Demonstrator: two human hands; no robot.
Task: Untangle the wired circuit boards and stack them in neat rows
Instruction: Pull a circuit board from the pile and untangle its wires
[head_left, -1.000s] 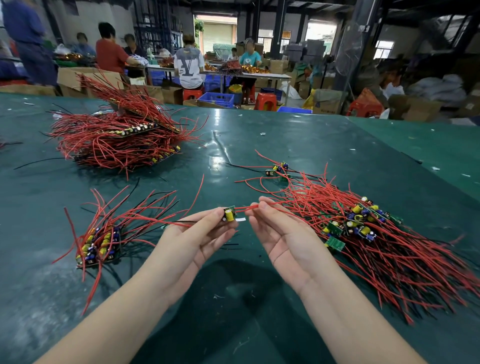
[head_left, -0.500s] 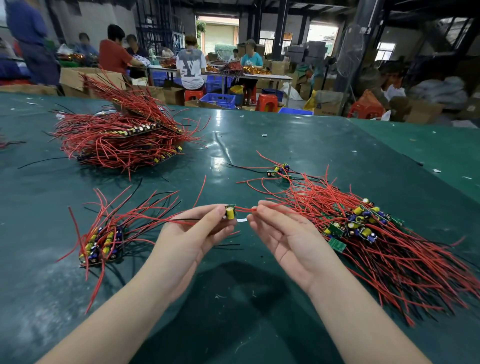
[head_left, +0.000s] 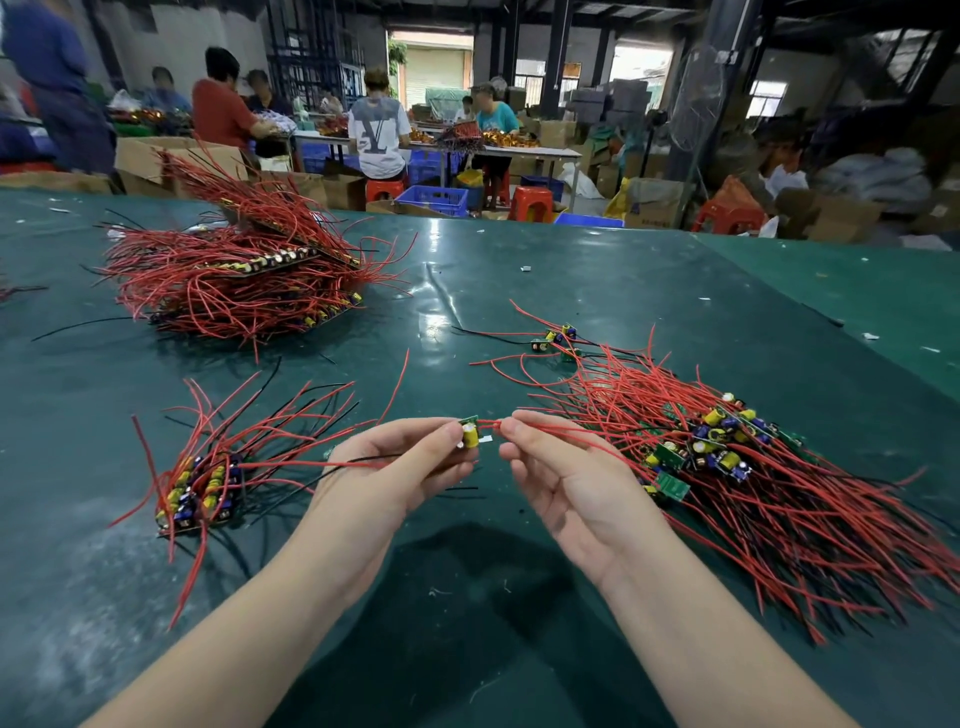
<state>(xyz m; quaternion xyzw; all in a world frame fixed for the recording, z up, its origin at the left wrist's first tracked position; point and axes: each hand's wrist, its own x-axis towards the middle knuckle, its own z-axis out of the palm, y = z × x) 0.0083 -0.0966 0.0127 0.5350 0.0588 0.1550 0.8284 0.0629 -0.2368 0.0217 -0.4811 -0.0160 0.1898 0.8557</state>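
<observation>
My left hand (head_left: 400, 462) pinches a small green circuit board (head_left: 470, 432) with a yellow capacitor, its red and black wires trailing left across my palm. My right hand (head_left: 566, 467) pinches the board's red wires (head_left: 561, 430) just right of it; they run into the tangled pile of wired boards (head_left: 727, 457) on my right. A small neat stack of boards (head_left: 200, 493) lies on the green table (head_left: 467, 597) to my left. A large stacked heap of boards (head_left: 244, 283) sits at the far left.
A few loose boards (head_left: 558, 338) lie beyond the tangled pile. Behind the table's far edge, people work at another table (head_left: 519, 150) among cardboard boxes (head_left: 156, 156), blue crates (head_left: 436, 200) and red stools (head_left: 532, 202).
Both hands hold the same board and wires almost where they were; the view has tilted slightly, so the scene sits a little lower in the frame.
</observation>
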